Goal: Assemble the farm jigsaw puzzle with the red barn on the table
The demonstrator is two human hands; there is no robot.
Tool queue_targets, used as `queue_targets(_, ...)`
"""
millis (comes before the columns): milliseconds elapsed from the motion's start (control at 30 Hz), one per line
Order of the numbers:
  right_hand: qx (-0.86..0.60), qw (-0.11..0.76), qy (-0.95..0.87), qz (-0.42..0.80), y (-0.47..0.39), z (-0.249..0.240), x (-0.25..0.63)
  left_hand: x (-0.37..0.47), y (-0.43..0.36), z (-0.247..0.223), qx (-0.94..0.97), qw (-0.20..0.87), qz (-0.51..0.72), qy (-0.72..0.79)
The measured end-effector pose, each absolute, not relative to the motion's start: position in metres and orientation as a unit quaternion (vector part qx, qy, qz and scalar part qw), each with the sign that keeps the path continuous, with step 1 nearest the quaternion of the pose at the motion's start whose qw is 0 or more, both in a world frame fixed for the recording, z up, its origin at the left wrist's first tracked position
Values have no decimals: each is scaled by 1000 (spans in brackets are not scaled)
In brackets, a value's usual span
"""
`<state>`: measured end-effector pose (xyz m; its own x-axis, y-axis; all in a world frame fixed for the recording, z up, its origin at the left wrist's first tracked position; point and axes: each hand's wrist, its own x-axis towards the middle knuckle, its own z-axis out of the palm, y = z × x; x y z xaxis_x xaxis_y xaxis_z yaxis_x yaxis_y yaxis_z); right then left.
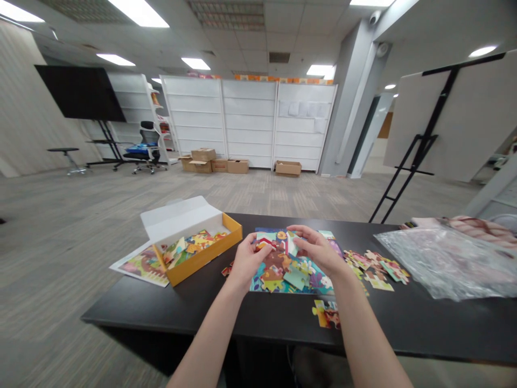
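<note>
My left hand [251, 255] is closed on a jigsaw puzzle piece [265, 242] with red and white on it. Between the thumb and fingers of my right hand [317, 249] is another jigsaw piece [292, 243], pale and tilted up. The two pieces are held a little apart, above a colourful picture sheet [258, 284] on the black table. Loose puzzle pieces [298, 276] lie on that sheet below my hands. A few joined or overlapping pieces [326, 313] rest near the front edge, partly hidden by my right forearm.
To the left stands an open yellow box [208, 265] of puzzle pieces, its white lid raised, beside a printed picture [141, 264]. More pieces [377, 268] are scattered right of the sheet. Clear plastic packaging [448, 267] covers the right side of the black table [278, 321].
</note>
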<state>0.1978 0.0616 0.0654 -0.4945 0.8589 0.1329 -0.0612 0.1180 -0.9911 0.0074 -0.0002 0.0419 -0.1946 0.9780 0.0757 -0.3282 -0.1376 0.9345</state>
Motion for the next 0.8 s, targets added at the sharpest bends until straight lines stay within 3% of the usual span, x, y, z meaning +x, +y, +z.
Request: queue_targets(800,-320,399,-670,538,61,59,182,-1,1,38,406,438,654,465)
